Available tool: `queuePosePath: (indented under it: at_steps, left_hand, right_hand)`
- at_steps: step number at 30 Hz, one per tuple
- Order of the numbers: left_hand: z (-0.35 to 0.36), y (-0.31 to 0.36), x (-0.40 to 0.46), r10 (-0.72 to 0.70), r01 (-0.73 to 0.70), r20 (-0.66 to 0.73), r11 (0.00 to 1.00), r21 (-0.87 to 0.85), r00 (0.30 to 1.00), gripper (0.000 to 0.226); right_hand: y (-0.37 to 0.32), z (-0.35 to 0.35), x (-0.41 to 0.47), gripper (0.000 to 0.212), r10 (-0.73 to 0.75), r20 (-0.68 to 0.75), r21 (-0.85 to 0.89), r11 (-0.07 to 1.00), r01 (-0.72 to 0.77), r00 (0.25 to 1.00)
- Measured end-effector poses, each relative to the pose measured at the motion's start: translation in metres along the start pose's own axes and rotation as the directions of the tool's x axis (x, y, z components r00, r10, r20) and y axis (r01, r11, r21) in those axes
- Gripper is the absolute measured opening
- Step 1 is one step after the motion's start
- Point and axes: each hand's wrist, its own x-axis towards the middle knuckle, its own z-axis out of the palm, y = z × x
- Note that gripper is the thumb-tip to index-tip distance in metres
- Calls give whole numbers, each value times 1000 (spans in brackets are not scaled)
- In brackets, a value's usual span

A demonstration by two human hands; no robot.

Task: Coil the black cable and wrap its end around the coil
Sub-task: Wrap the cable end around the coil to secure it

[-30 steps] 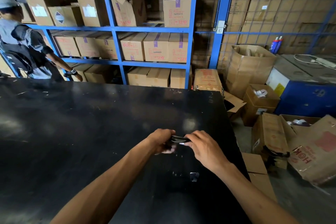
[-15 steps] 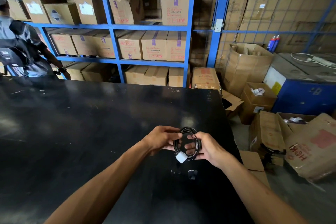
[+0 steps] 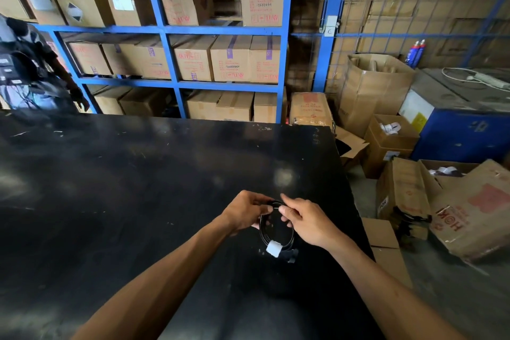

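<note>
The black cable (image 3: 263, 232) hangs as a small round coil just above the black table (image 3: 132, 190), near its right edge. A white tag or connector (image 3: 273, 248) sits at the coil's lower rim. My left hand (image 3: 244, 214) pinches the coil's top left between thumb and fingers. My right hand (image 3: 306, 219) grips the top right, index finger raised, thumb pressed on the strands. The cable's loose end is hard to tell apart from the dark table.
A small dark object (image 3: 292, 255) lies on the table under the coil. Blue shelving (image 3: 165, 33) with cardboard boxes stands behind the table. Open boxes (image 3: 408, 190) crowd the floor at right. A person (image 3: 30, 69) with a backpack stands at far left.
The coil was flattened between my hands, then opened into a ring. It now hangs lower with the white tag at the bottom, and both hands have shifted to its top.
</note>
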Motion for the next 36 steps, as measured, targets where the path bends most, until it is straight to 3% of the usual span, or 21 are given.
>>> queuePosePath:
  at_steps: [4,7,10,13,16,18,20,24,28,32,36]
  left_hand:
    - [3,-16,3,117,-113,-30,988,106,993,43]
    - [5,-26,7,145,-140,-17,975,173,989,38]
    - [8,-35,14,86,-68,-141,990,125,986,32]
    - [11,-47,24,-3,28,-244,995,101,970,28]
    - [12,-62,31,-79,108,-298,991,83,951,26]
    - [13,-74,35,-117,150,-304,985,86,945,26]
    - [14,-86,40,-152,185,-290,979,89,945,27]
    - [20,-113,51,-220,248,-198,960,129,955,26]
    - [26,-132,60,-290,295,-55,946,138,955,25]
    - [33,-143,70,-316,314,-10,940,133,949,25]
    - [38,-148,75,-318,311,31,940,140,948,27]
  right_hand:
    - [8,6,4,31,211,-139,443,887,-129,968]
    - [16,9,10,27,264,-110,485,855,-180,958]
    - [22,12,13,20,256,-29,513,834,-205,966]
    - [35,18,20,12,303,-2,390,878,-279,953]
    - [57,25,23,23,378,-44,127,920,-370,925]
    - [74,32,22,32,427,2,-79,902,-425,904]
    - [91,41,19,43,503,71,-175,856,-486,862]
    - [117,58,15,51,576,92,-254,802,-540,812]
    - [134,67,13,41,550,99,-245,821,-515,829]
    - [142,68,14,24,509,119,-229,849,-475,853]
    - [143,69,16,21,458,172,-267,874,-407,872]
